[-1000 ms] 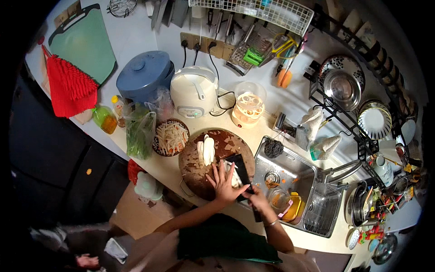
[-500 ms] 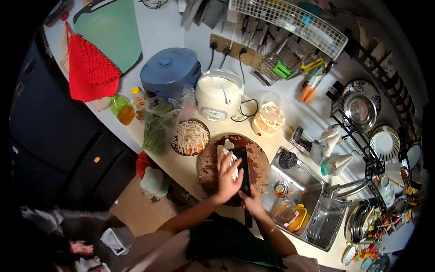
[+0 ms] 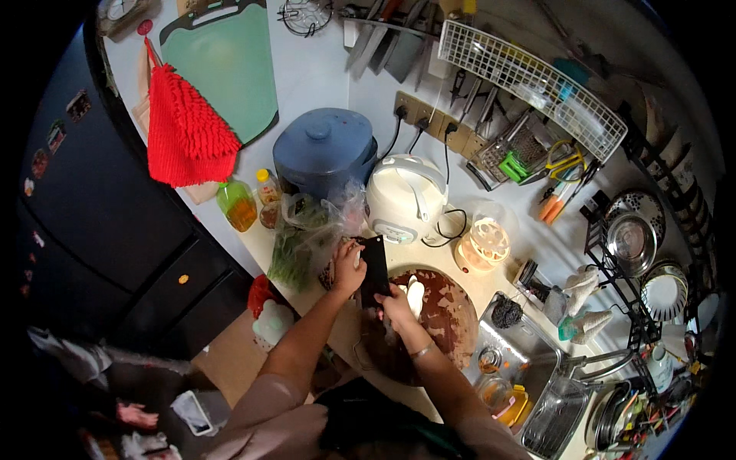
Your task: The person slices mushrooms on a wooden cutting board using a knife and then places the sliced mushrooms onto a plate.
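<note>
My right hand [image 3: 396, 307] grips the handle of a dark, broad-bladed cleaver [image 3: 376, 264], whose blade points away from me, past the left rim of the round wooden chopping board [image 3: 454, 326]. Close against the blade's left side, my left hand [image 3: 349, 270] is curled over the bowl, with pale strips partly showing at its fingers. Most of the bowl [image 3: 326, 277] is hidden by that hand; earlier it showed white strips with some orange bits. A smooth white vegetable piece [image 3: 415, 296] lies on the board, just right of my right hand.
Behind the bowl are a plastic bag of greens [image 3: 290, 257], a white rice cooker [image 3: 406, 199] and a blue lidded container [image 3: 322, 149]. An egg cooker [image 3: 484, 244] stands beyond the board. The steel sink [image 3: 529, 326] is to the right, holding a yellow-rimmed container [image 3: 515, 405].
Both hands and the cleaver have moved left and away from me, from the middle of the board to the bowl. The head view has shifted, so the whole scene sits lower and further right.
</note>
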Available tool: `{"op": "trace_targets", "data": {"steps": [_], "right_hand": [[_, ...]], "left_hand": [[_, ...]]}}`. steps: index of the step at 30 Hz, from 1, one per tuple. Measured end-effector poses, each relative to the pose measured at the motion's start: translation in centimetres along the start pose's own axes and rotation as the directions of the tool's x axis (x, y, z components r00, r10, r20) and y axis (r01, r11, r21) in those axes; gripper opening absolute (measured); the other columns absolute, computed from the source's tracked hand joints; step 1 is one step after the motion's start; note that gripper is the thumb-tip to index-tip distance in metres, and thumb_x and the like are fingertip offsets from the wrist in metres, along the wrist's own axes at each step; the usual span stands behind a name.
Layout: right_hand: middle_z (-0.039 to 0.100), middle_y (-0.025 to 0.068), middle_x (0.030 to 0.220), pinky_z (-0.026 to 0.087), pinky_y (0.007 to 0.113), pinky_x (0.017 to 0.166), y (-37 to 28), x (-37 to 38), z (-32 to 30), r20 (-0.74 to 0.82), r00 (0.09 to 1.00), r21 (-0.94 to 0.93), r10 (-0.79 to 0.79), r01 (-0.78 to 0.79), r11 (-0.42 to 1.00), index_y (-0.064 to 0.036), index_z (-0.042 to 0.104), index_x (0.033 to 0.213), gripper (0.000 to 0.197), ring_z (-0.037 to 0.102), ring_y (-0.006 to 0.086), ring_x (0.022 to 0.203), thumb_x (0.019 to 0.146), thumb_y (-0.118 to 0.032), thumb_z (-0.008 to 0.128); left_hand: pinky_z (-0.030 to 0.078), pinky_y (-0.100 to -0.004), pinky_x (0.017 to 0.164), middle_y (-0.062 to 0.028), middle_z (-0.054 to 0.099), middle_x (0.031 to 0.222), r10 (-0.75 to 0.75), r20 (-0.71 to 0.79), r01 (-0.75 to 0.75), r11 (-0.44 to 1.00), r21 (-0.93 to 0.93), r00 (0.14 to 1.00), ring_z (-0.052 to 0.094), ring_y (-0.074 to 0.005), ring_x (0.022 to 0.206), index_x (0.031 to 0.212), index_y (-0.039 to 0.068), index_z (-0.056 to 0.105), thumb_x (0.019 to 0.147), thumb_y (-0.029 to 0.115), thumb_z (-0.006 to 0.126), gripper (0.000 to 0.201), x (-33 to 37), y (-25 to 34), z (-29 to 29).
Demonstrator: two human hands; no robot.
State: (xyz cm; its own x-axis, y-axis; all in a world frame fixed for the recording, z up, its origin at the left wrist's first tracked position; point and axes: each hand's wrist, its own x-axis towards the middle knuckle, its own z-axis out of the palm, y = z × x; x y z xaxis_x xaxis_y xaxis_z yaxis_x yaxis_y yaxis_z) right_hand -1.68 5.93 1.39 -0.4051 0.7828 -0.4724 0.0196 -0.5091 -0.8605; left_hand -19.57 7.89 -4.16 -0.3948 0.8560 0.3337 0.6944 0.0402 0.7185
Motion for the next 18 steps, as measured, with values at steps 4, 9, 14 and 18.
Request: {"op": "trace_targets", "data": {"steps": [4,9,14,18], "right_hand": [[0.060,0.0034,0.077,0.041,0.029,0.040,-0.3,-3.4,-2.5,-0.096,0.995,0.003,0.020,-0.020,1.000,-0.0037,0.059,0.105,0.017,0.049,0.0140,0.047,0.089,0.001,0.063],[0.060,0.0019,0.079,0.039,0.027,0.040,-1.4,-9.0,-6.1,-0.103,0.992,0.034,-0.075,0.079,0.996,-0.0056,0.060,0.106,0.017,0.048,0.0123,0.045,0.090,0.000,0.061],[0.062,0.0018,0.082,0.040,0.025,0.040,-1.1,-14.1,-10.4,-0.093,0.994,0.121,-0.056,0.067,0.990,-0.0060,0.059,0.110,0.019,0.049,0.0115,0.045,0.091,0.000,0.060],[0.063,0.0013,0.077,0.040,0.026,0.038,0.2,-16.4,-12.6,-0.149,0.988,0.215,-0.035,0.067,0.974,-0.0082,0.060,0.104,0.016,0.049,0.0123,0.042,0.090,0.001,0.060]], "left_hand": [[0.030,-0.0514,0.112,-0.0093,0.051,0.136,0.140,-0.059,-0.129,0.979,0.158,0.988,0.033,-0.0373,0.138,0.116,0.011,0.066,0.081,0.014,0.065,0.035,-1.7,-1.4,1.4],[0.027,-0.0536,0.112,-0.0066,0.050,0.140,0.187,-0.034,-0.172,0.949,0.266,0.982,0.032,-0.0363,0.140,0.111,0.013,0.070,0.084,0.022,0.066,0.029,-1.3,-1.4,1.1],[0.022,-0.0561,0.115,-0.0061,0.042,0.151,0.126,-0.004,-0.121,0.962,0.245,0.992,0.026,-0.0396,0.143,0.123,0.018,0.069,0.092,0.038,0.063,0.037,-1.0,-0.1,0.2],[0.020,-0.0563,0.115,-0.0051,0.038,0.155,0.036,0.070,-0.051,0.972,0.230,0.997,0.022,-0.0403,0.145,0.129,0.020,0.065,0.093,0.041,0.061,0.042,-0.6,1.1,-0.8]]}}
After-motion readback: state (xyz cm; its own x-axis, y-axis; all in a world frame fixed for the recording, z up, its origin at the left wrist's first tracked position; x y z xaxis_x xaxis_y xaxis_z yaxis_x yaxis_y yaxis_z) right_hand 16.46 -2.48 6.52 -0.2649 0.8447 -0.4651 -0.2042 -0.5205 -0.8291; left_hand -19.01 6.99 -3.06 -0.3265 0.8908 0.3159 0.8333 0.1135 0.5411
